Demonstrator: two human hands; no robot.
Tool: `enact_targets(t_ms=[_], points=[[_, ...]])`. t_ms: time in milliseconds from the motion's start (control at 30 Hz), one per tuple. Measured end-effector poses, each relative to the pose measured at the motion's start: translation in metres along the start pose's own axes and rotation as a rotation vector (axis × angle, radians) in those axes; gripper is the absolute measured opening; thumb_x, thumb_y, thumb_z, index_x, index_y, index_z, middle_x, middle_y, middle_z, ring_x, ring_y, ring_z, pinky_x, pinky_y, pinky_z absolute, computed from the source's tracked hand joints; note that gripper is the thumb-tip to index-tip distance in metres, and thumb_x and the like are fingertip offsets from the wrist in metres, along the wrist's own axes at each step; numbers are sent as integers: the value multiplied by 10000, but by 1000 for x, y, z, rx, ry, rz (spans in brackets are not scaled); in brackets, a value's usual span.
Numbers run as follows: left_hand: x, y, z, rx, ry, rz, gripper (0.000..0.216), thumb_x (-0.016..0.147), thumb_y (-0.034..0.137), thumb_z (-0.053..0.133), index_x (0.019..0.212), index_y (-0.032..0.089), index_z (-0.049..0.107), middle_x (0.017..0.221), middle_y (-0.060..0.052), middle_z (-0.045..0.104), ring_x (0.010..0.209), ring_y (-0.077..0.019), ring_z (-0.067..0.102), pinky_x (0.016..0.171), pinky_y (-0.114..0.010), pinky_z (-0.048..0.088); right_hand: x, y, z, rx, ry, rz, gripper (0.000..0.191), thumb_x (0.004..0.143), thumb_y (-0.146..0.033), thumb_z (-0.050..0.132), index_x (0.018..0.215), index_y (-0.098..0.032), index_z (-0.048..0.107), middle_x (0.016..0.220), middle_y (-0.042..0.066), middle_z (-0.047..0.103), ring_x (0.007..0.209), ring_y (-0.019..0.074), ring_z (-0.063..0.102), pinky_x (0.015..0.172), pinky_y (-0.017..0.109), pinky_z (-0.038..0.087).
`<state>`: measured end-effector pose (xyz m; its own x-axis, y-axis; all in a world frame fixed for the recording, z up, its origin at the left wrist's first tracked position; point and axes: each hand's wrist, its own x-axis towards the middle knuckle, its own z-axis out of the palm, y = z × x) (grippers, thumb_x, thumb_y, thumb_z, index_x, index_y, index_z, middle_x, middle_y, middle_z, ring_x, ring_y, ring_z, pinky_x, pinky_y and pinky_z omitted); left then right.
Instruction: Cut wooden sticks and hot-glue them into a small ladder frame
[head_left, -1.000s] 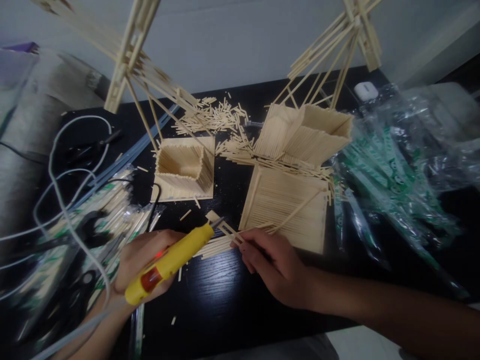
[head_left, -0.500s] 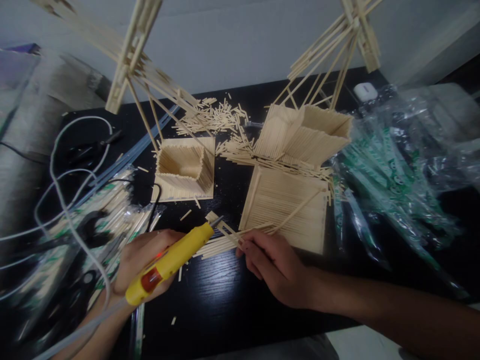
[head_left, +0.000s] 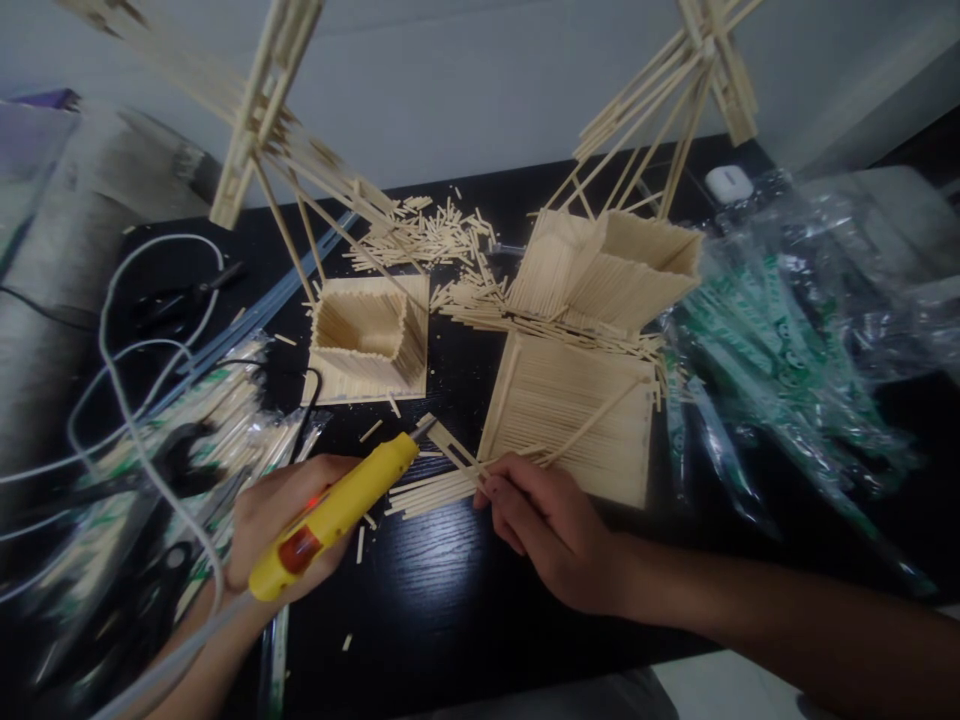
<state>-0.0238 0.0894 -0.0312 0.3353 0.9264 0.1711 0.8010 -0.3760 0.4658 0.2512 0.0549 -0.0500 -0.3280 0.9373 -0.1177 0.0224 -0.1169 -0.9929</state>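
My left hand (head_left: 289, 525) is closed around a yellow hot glue gun (head_left: 349, 510), whose cable trails to the lower left. Its metal nozzle points up and right, at the far end of a small frame of glued wooden sticks (head_left: 454, 447). Between thumb and fingers, my right hand (head_left: 544, 520) pinches the near end of that frame, above the black table. Several loose wooden sticks (head_left: 431, 493) lie just behind and beneath it. A flat stick panel (head_left: 577, 420) rests right behind my right hand. Whether nozzle and frame touch, I cannot tell.
Two stick-built models with boxes, one at left (head_left: 364, 335) and one at right (head_left: 637, 260), stand farther back. Cut stick pieces (head_left: 427, 235) are heaped between them. Clear plastic wrappers (head_left: 795, 330) cover the right side; pliers (head_left: 172, 470), white cable (head_left: 112, 350) and packaged sticks lie left.
The glue gun has shifted slightly left and up, its nozzle now by the frame's far tip instead of lower along it. My right hand has hardly moved.
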Motion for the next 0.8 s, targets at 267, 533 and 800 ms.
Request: enact_targets(t_ms=[267, 533, 800], points=[[-3, -1, 2, 19, 20, -40, 107, 945, 360, 584, 914, 294, 663, 598, 79, 621, 484, -105, 597, 528, -232, 465, 0, -1, 0, 11, -5, 4, 300, 1121, -356, 437, 931, -189, 598, 588, -73, 472, 525, 104, 475, 574, 246, 425], [-1, -10, 6, -88, -41, 75, 45, 917, 290, 625, 921, 292, 669, 597, 69, 641, 450, -111, 586, 463, -243, 444, 0, 1, 1, 9, -4, 11, 343, 1129, -398, 421, 884, -204, 563, 586, -65, 474, 543, 114, 488, 586, 258, 431], [1, -2, 10, -165, -93, 146, 109, 975, 277, 558, 932, 274, 658, 652, 41, 662, 500, -123, 598, 483, -241, 447, 0, -1, 0, 12, -8, 10, 343, 1130, -406, 424, 903, -197, 574, 581, -75, 464, 524, 105, 466, 605, 260, 439]])
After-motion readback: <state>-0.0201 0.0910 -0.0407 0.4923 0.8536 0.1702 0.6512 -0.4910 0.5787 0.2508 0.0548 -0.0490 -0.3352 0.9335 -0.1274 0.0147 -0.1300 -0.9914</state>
